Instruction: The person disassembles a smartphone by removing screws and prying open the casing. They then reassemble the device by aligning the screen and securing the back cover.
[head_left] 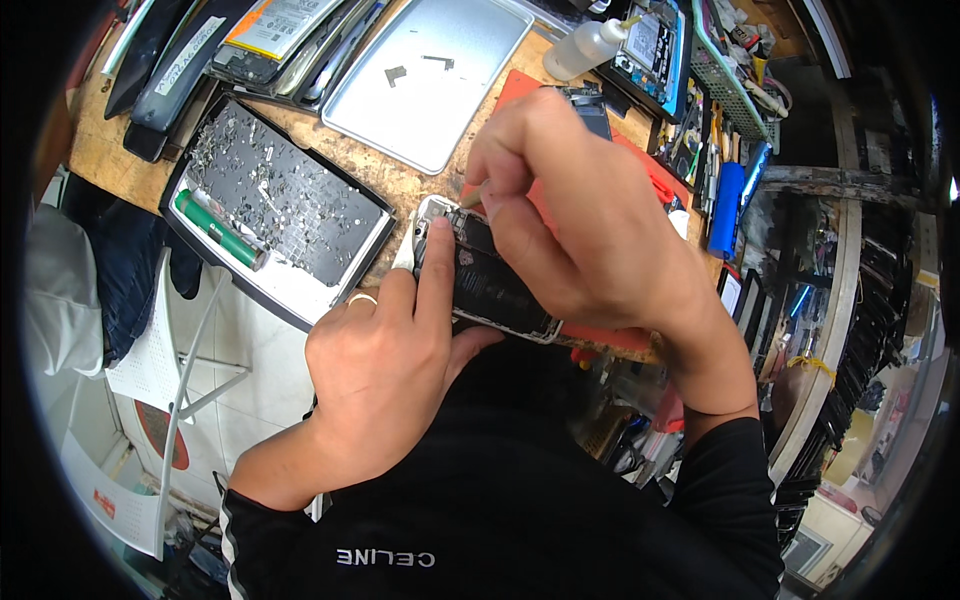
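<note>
Your left hand [382, 352] touches the opened phone [488, 288], long axis upper-left to lower-right; your right hand [590, 225] curls above; grasps unconfirmed.

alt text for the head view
A person's left hand touches an opened phone at a bench, right hand pinched close above it. Nearby lie a silver tray with small parts and a box of tiny bits with a green tube.

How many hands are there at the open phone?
2. The left hand is at the left of the phone, its index finger over the phone's upper-left end; the right hand is above, fingers bent. I see no other hand there.
</note>
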